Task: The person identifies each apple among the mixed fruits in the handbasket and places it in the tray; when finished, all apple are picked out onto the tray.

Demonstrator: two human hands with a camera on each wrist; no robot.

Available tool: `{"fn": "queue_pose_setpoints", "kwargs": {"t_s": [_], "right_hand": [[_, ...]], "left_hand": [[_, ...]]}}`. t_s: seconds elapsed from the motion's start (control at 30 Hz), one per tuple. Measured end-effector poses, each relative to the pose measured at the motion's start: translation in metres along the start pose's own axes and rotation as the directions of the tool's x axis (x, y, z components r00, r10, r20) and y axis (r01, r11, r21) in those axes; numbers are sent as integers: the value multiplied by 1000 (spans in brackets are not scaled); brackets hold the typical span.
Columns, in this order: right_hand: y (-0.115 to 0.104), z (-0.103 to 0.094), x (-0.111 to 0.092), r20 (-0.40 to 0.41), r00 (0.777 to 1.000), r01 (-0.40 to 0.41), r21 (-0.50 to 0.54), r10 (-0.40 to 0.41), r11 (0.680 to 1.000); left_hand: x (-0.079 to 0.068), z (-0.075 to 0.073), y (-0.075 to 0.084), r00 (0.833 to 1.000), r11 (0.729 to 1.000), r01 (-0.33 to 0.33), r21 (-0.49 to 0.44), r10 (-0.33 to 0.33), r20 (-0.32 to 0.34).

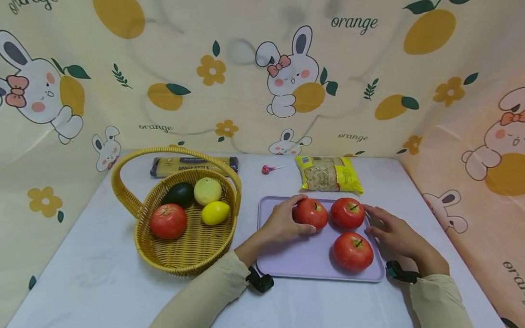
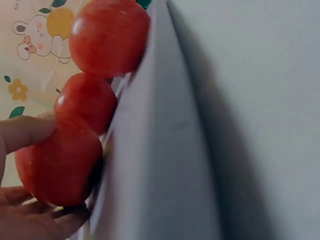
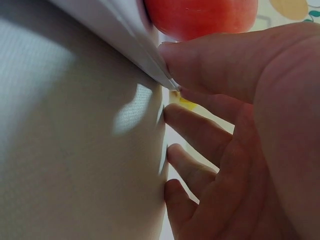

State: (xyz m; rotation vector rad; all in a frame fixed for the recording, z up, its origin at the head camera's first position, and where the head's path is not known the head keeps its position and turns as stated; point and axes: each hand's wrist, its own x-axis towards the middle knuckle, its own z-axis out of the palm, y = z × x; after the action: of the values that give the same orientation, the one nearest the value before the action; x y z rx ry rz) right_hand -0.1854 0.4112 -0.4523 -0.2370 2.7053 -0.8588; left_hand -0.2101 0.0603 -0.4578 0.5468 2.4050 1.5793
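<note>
My left hand (image 1: 283, 220) curls around the left red apple (image 1: 312, 214), thumb on its near side and fingers on its far side. In the left wrist view, that apple (image 2: 62, 160) sits between the thumb and the fingers. A lilac tray (image 1: 298, 262) bears this apple and two others: a back-right apple (image 1: 347, 213) and a front-right apple (image 1: 352, 252). My right hand (image 1: 396, 232) lies along the tray's right rim, fingers loosely spread and holding nothing. In the right wrist view, its thumb (image 3: 210, 65) is right at the tray edge, its fingertips low by the table.
Left of the tray stands a wicker basket (image 1: 185, 260) with a tall handle. It holds a red fruit (image 1: 168, 221), a lemon (image 1: 215, 213), a pale round fruit (image 1: 207, 191) and a dark avocado (image 1: 179, 195). Behind are spaghetti (image 1: 167, 167), a lollipop (image 1: 266, 169) and a yellow bag (image 1: 329, 174).
</note>
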Motion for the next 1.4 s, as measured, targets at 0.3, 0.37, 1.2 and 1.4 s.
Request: {"fn": "queue_pose_setpoints", "kwargs": {"t_s": [0.3,0.37,1.2,1.4], "right_hand": [[-1,0,-2,1,1000,-8,7,8,1000],[-1,0,-2,1,1000,-10,8,10,1000],[-1,-2,3,17,1000,-8,16,7,1000],[-1,-2,1,26,1000,-19,22,18,1000]], "left_hand": [[0,3,-4,999,993,-49,103,50,-12],[1,4,-5,998,991,-58,123,61,-23],[-46,-26,61,985,980,-172,-100,174,6],[-82,-62,68,938,945,-252,-210,292,189]]}}
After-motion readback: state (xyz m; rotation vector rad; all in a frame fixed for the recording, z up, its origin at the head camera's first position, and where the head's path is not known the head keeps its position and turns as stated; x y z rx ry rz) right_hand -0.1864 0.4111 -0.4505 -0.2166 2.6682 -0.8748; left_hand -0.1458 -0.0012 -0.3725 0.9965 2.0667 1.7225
